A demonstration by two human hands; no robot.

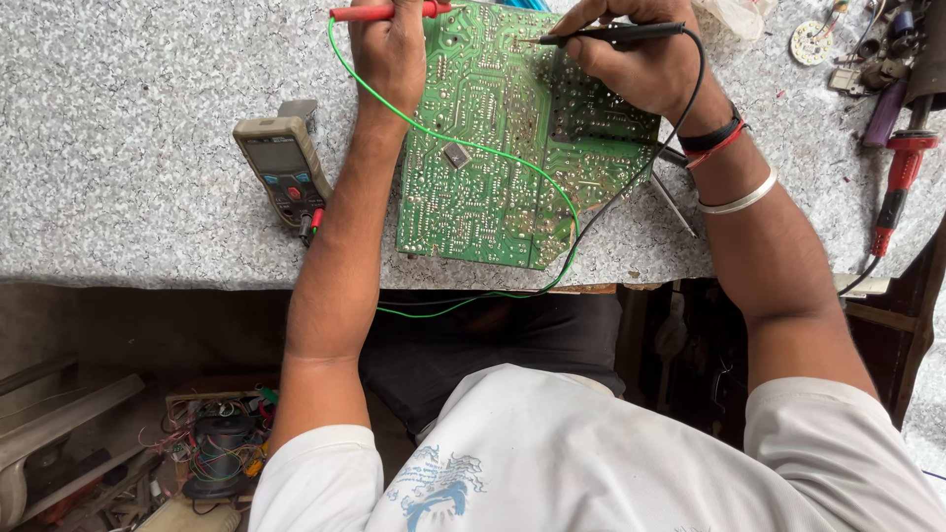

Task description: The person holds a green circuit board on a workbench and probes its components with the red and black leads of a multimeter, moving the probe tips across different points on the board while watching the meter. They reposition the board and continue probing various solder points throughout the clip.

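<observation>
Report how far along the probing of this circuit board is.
Set up: the green circuit board lies solder side up on the speckled bench, and the multimeter sits beside it with leads plugged in. In hand: the left hand holds the red probe, the right hand presses the black probe onto the board. Left: the meter's reading cannot be made out.

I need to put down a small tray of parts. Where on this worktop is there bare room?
The widest bare patch is the speckled worktop at upper left, bordered by the multimeter and the left hand. A smaller patch lies between the right hand and the red-handled tool. The upper right corner is crowded.
</observation>
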